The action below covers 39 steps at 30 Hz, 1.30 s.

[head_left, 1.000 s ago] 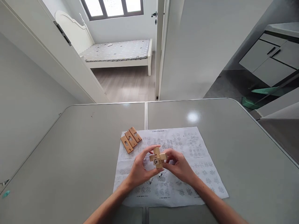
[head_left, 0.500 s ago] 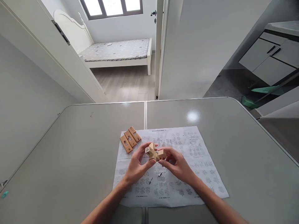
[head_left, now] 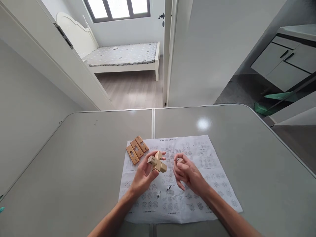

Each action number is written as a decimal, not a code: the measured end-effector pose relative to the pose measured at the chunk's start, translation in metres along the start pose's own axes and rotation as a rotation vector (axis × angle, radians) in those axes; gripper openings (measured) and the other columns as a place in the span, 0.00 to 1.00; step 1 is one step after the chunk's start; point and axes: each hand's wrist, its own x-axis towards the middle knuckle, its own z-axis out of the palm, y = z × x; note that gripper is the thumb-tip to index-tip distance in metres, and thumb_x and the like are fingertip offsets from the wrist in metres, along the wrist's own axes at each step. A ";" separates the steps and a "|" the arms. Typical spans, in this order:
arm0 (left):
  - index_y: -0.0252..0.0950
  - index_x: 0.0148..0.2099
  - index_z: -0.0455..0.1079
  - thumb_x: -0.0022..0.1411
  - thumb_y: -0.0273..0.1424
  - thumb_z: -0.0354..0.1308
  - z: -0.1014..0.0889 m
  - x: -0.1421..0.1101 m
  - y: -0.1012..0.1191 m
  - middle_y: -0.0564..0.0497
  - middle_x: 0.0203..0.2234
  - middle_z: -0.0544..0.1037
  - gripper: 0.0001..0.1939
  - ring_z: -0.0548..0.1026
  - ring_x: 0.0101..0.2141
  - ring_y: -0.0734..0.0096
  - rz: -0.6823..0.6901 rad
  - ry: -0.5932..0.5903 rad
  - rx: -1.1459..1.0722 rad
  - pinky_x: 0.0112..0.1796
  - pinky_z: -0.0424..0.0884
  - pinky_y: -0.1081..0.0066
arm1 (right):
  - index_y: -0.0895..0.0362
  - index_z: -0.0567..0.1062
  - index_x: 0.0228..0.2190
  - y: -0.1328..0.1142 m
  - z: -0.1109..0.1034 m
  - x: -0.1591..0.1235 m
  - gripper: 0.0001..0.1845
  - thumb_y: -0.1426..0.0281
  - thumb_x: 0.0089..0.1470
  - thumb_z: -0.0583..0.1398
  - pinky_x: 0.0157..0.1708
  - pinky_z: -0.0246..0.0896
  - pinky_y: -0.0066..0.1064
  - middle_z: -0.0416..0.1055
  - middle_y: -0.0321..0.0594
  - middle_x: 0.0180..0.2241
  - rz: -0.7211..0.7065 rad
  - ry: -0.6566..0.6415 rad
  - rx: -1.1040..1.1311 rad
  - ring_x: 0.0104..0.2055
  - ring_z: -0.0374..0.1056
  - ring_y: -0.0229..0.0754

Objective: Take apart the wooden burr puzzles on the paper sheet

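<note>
My left hand (head_left: pixel 144 176) is closed around a pale wooden burr puzzle (head_left: pixel 158 163), a cross of interlocked notched blocks. Dark marks show on the end of one block, and some fingers are hidden behind the puzzle. To its right, my right hand (head_left: pixel 189 174) hangs over the sheet with fingers loosely bent and apart; I see nothing in it. Three flat brown wooden pieces with cut-outs and numbers, among them a slotted piece (head_left: pixel 132 154), lie side by side left of the puzzle.
A creased paper sheet (head_left: pixel 204 197) printed with small puzzle diagrams lies under both hands. It rests on a grey table (head_left: pixel 74 171) with a pale seam down its middle. Beyond the far edge are a doorway, a bed (head_left: pixel 123 54) and white cabinets (head_left: pixel 278 62).
My right hand has let go of the puzzle and moved a little to the right. The puzzle has tilted and shifted slightly left in my left hand.
</note>
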 end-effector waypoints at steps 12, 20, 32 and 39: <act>0.44 0.65 0.65 0.61 0.52 0.68 0.000 -0.002 -0.001 0.40 0.62 0.73 0.36 0.71 0.61 0.45 -0.015 -0.174 0.022 0.62 0.65 0.50 | 0.56 0.70 0.36 0.009 0.007 -0.004 0.20 0.51 0.65 0.62 0.12 0.55 0.23 0.51 0.20 0.16 0.097 -0.250 -0.203 0.11 0.46 0.28; 0.40 0.59 0.70 0.52 0.51 0.75 0.000 -0.004 -0.005 0.41 0.53 0.79 0.38 0.76 0.54 0.47 -0.039 -0.118 0.081 0.55 0.71 0.54 | 0.52 0.63 0.32 0.012 0.016 -0.007 0.16 0.59 0.61 0.64 0.20 0.45 0.26 0.56 0.25 0.21 -0.143 -0.009 -0.680 0.20 0.49 0.33; 0.44 0.63 0.65 0.61 0.41 0.71 -0.001 -0.006 -0.003 0.42 0.57 0.69 0.32 0.69 0.59 0.49 0.304 0.372 0.677 0.57 0.68 0.52 | 0.52 0.66 0.33 0.016 0.008 -0.006 0.11 0.62 0.67 0.59 0.20 0.48 0.26 0.56 0.25 0.17 -0.399 0.360 -1.176 0.17 0.52 0.34; 0.44 0.61 0.66 0.59 0.38 0.73 0.003 -0.001 -0.002 0.41 0.61 0.66 0.31 0.61 0.64 0.44 0.267 0.248 1.089 0.64 0.61 0.43 | 0.53 0.69 0.32 0.015 -0.005 -0.003 0.11 0.64 0.67 0.58 0.22 0.46 0.29 0.64 0.28 0.17 -0.479 0.416 -1.524 0.17 0.59 0.36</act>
